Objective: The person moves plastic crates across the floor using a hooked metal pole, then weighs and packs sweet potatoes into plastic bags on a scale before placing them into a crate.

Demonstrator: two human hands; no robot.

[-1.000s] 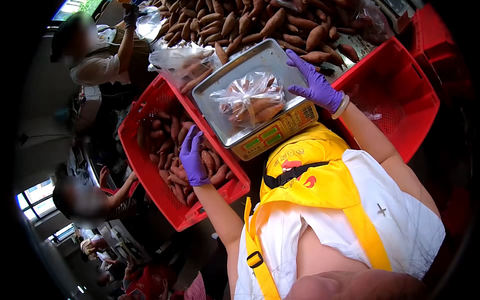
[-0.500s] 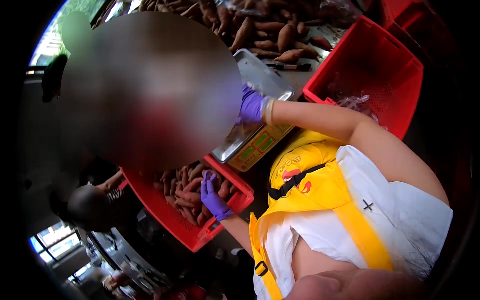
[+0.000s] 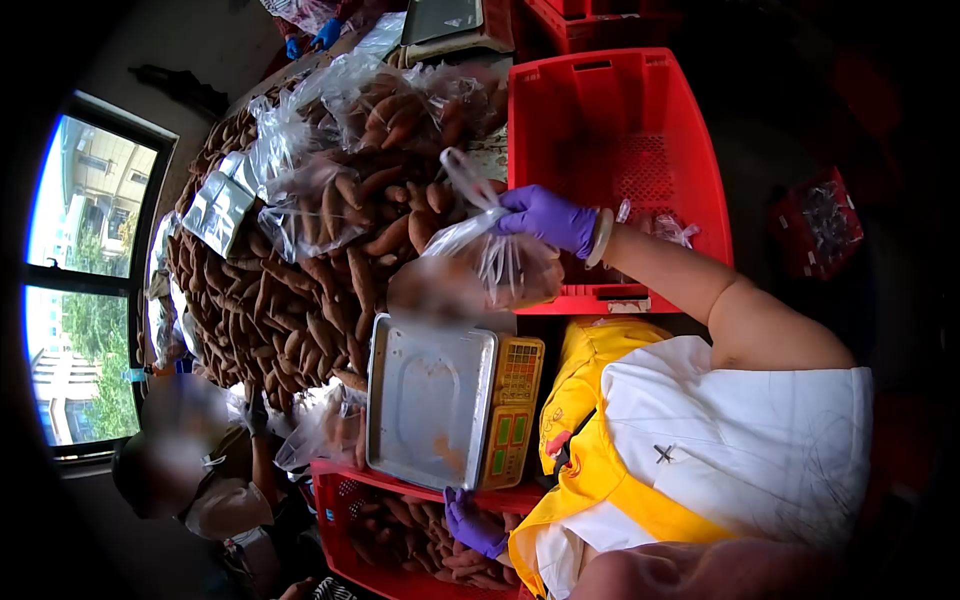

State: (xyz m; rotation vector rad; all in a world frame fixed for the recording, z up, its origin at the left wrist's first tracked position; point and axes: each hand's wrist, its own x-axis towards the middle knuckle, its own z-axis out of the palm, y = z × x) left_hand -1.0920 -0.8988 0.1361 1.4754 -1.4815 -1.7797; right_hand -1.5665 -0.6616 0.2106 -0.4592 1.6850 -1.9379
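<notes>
My right hand (image 3: 548, 221) is closed on the gathered neck of a clear plastic bag (image 3: 505, 268) with sweet potatoes inside. The bag hangs between the potato heap and a red crate (image 3: 618, 62). Below it in view stands a scale with a bare metal tray (image 3: 430, 400) and a yellow keypad panel. My left hand (image 3: 474, 522) is beside the scale, over the edge of a lower red crate (image 3: 335, 520) of sweet potatoes, its fingers apart and apparently holding nothing.
A large heap of sweet potatoes (image 3: 290, 310) covers the table, with filled plastic bags (image 3: 315, 215) on it. Another scale (image 3: 445, 20) is at the top. A person (image 3: 225, 500) works at lower left; blue-gloved hands (image 3: 325, 35) show at the top. A small red crate (image 3: 820, 225) lies right.
The bag has left the scale tray and is now lifted in my right hand towards the upper red crate. The view has turned. My left hand stays near the lower crate.
</notes>
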